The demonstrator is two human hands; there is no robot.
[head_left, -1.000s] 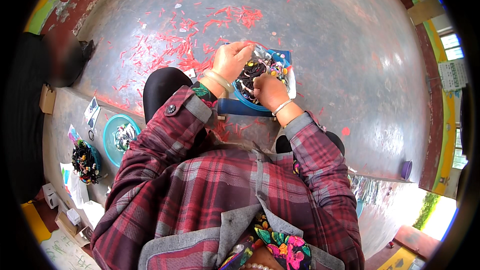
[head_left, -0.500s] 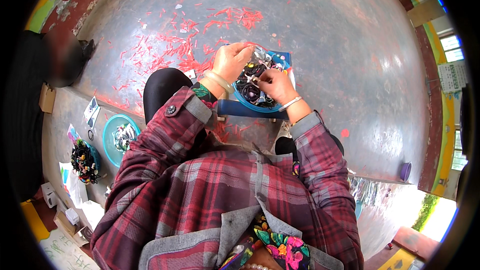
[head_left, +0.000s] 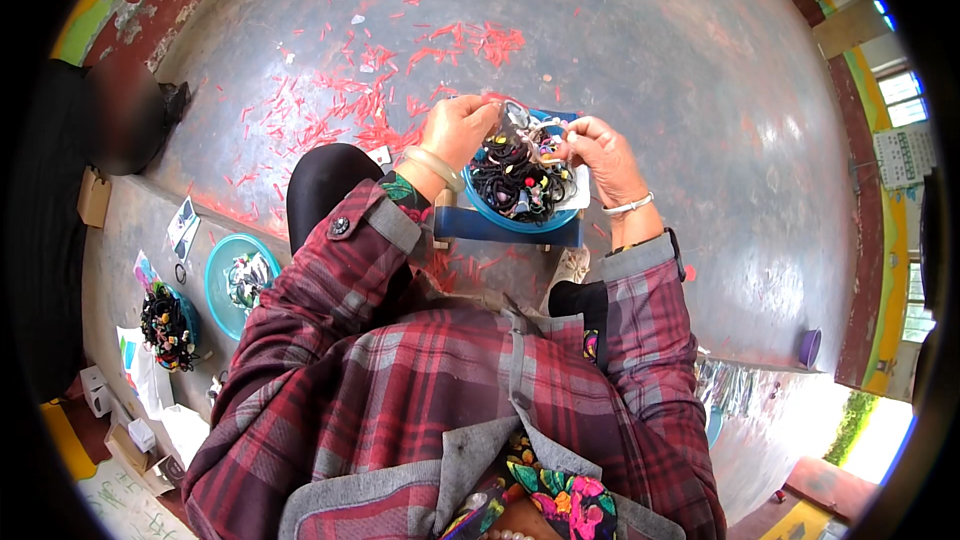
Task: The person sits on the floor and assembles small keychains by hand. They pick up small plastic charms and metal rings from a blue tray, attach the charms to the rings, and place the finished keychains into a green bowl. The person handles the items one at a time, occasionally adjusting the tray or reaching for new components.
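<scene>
Scrap-strewn floor (head_left: 690, 60) — right hand (head_left: 608, 158) has swung aside, baring hair ties (head_left: 515, 182) in the bowl (head_left: 540, 228); it and left hand (head_left: 458, 130) pinch, contents unclear.

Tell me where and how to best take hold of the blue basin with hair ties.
Take the blue basin by its near rim, probably coming from your own side: that curved lip shows bare, while hair ties heap up inside.
</scene>
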